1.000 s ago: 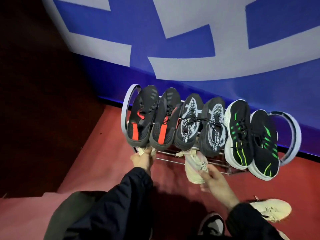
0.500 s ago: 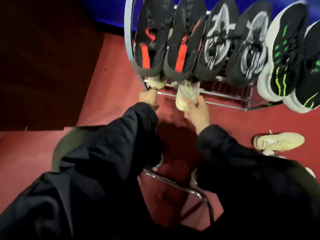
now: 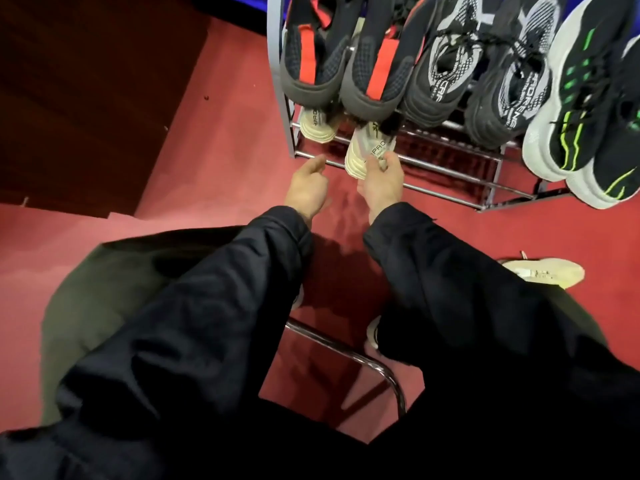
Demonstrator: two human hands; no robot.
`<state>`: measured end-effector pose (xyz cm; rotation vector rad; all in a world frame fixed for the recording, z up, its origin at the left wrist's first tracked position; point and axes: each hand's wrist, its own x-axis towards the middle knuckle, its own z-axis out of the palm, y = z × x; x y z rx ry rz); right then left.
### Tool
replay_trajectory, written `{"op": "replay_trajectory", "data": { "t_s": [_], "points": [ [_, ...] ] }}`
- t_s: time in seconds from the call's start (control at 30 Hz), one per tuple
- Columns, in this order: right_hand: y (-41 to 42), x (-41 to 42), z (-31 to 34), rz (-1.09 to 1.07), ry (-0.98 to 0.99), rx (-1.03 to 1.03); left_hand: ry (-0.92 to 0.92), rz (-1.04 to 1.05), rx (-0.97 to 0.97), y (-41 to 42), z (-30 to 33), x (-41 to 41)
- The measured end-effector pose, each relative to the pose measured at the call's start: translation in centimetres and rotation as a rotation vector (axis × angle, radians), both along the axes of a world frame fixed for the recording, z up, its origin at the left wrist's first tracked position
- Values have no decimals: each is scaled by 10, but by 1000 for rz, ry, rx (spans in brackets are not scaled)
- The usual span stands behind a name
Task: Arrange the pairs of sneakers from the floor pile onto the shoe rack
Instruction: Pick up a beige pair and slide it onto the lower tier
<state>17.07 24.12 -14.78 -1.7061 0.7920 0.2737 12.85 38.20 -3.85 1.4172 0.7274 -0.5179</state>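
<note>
A metal shoe rack stands on the red floor. Its top shelf carries a black-and-red pair, a black-and-grey pair and a black-and-green pair. On the lower shelf a cream sneaker sits at the far left, heel toward me. My right hand grips the heel of a second cream sneaker beside it on the lower rails. My left hand hovers just in front of the rack, fingers loosely apart, holding nothing.
Another cream sneaker lies on the floor at the right. A chrome tube frame sits below my arms. A dark wooden panel fills the left. My black sleeves cover the lower view.
The view has tilted down and closer to the rack. My left hand has let go of the left cream sneaker and drawn back. My right hand has slid the second cream sneaker leftward along the lower shelf.
</note>
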Motion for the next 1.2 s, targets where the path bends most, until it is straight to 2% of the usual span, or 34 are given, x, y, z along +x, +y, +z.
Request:
{"op": "replay_trajectory", "data": {
  "t_s": [0.1,0.17,0.37,0.53,0.67,0.73,0.8,0.93,1.07,1.13,1.2],
  "points": [
    [7,11,-9,-16,-8,3,-10,-31,19,-1,-9,13],
    [20,13,10,-53,10,-12,-25,-68,45,2,-17,20],
    [40,15,41,-62,-133,33,-63,-83,167,2,-27,29],
    [24,28,29,-75,49,134,-39,-106,166,-9,-26,29],
    [18,9,54,100,73,91,-58,-163,210,-11,-18,24],
    [15,-4,68,103,84,35,-84,-191,244,-12,-9,20],
    [10,-17,88,91,56,66,-141,-206,295,-13,1,15],
    [-22,-34,142,189,49,190,-254,-256,327,-24,27,6],
    [-82,-42,201,500,136,31,-312,-428,378,-51,56,3],
    [-122,-50,223,528,114,-53,-356,-498,351,-74,74,0],
    [-162,-63,243,458,56,-62,-421,-563,338,-105,95,-2]
  ]
}}
